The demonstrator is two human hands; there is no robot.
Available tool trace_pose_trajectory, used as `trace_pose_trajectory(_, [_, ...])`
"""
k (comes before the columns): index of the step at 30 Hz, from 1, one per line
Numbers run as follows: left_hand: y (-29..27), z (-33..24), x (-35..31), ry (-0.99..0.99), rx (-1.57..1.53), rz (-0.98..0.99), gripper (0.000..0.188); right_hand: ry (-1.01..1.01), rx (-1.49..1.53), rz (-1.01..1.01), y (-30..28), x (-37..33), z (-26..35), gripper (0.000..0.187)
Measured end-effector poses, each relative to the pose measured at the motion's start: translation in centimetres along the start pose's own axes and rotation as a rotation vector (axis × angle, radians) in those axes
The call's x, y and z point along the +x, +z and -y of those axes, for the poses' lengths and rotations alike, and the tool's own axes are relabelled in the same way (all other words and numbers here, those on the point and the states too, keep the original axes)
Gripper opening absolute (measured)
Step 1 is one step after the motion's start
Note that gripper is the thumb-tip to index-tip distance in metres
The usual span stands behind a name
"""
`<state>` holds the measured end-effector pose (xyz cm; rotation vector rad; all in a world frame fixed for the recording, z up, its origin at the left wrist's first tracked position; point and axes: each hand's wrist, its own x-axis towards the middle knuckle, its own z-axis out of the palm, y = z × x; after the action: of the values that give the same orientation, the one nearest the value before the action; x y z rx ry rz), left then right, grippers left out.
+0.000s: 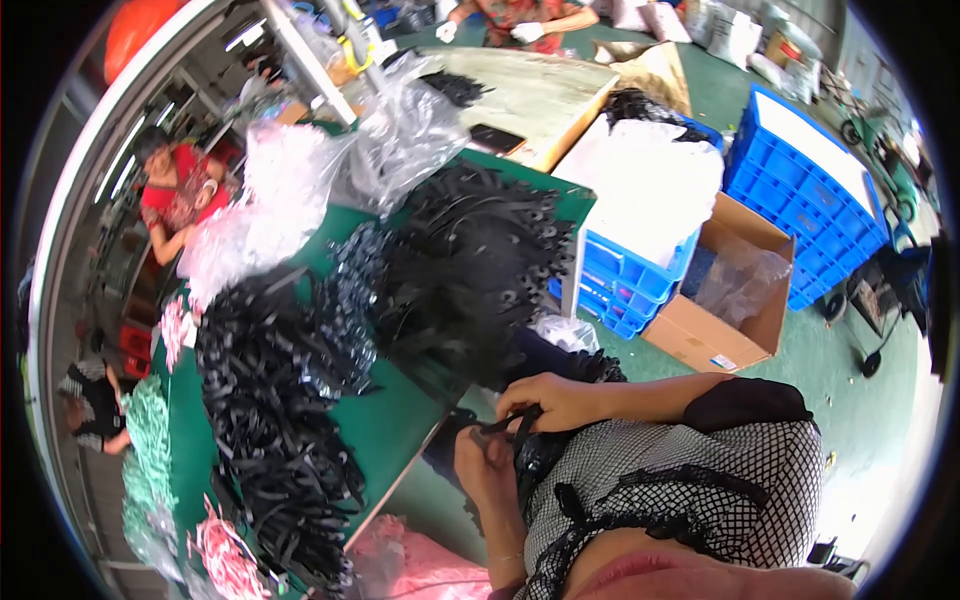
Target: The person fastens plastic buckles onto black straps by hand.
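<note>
In front of my patterned top, both hands are closed close together around a thin black strap (522,425). My right hand (548,402) pinches it from the upper side, fingers bent inward. Just below and to the left, my left hand (483,458) has its fingers curled on the same strap; its fingertips are partly hidden. Beside them on the green table (405,405) lies a large heap of black straps (460,270), many with small end pieces. A longer pile of loose black strips (275,420) runs down the table's left part, next to dark shiny pieces (350,300).
Clear plastic bags (395,140), green strips (148,440) and pink strips (225,555) lie around the table. A phone (497,138) rests on a wooden-topped table (545,90). Blue crates (810,200) and a cardboard box (715,345) stand right. Other people work left and at the back.
</note>
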<state>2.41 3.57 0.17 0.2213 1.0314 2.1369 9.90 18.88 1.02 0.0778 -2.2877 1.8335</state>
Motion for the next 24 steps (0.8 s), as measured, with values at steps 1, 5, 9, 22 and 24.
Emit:
trace_pose_trajectory(1, [-0.2, 0.0, 0.1, -0.024, -0.007, -0.002, 0.026, 0.007, -0.03, -0.025, -0.1, -0.1, 0.4, 0.021])
trace_pose_trajectory(5, [-0.1, 0.2, 0.1, -0.008, -0.016, 0.031, 0.028, -0.009, -0.045, -0.059, 0.4, -0.2, 0.4, 0.02])
trace_pose_trajectory(9, [-0.5, 0.2, 0.0, -0.004, -0.047, -0.004, 0.029, 0.0, -0.049, -0.071, 0.7, 0.2, 0.7, 0.019])
trace_pose_trajectory(22, [-0.5, -1.0, 0.7, -0.086, -0.401, 0.121, 0.024, 0.076, 0.182, -0.109, 1.6, 1.9, 1.0, 0.016])
trace_pose_trajectory(24, [-0.8, -0.9, 0.7, -0.078, -0.406, 0.116, 0.024, 0.058, 0.162, -0.122, 1.7, 2.0, 1.0, 0.017])
